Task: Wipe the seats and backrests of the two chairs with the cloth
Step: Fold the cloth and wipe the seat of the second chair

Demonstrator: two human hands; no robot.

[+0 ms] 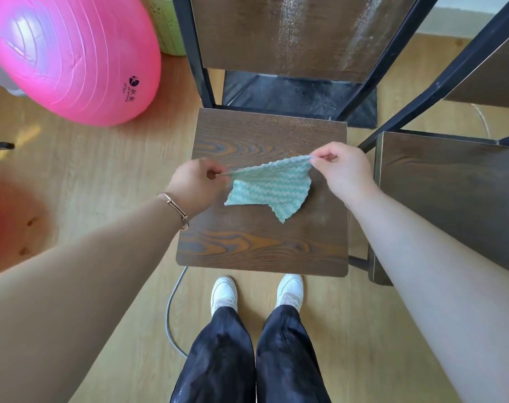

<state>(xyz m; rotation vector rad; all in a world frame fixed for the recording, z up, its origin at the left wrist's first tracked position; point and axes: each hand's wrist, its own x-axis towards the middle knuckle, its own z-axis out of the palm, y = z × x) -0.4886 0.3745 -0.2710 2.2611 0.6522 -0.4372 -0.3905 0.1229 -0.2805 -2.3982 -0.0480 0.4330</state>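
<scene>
Head camera looks straight down, and there is the cloth (272,187), teal with pale wavy stripes, held up between both hands over the seat (262,242) of the middle chair. The left hand (196,186) pinches the cloth's left corner, thumb against curled fingers. The right hand (345,170) pinches the opposite corner the same way, a touch higher. The top edge runs taut from hand to hand, and the rest hangs down to a loose point. Whether that point touches the wood, I cannot tell.

The seat is dark wood grain on a black metal frame. Beyond it rises the backrest (291,33), with pale streaks down its right half. The second chair (451,193) stands just beside on the right, its seat partly covered by the right forearm.

A thin bracelet (174,209) sits on the left wrist. Two white shoes (224,292) stand right at the seat's front edge, below dark trousers. A grey cable (172,309) curls over the light wooden floor by the left shoe. A big pink ball (70,53) fills the upper left, with a green bin (167,27) behind it.
</scene>
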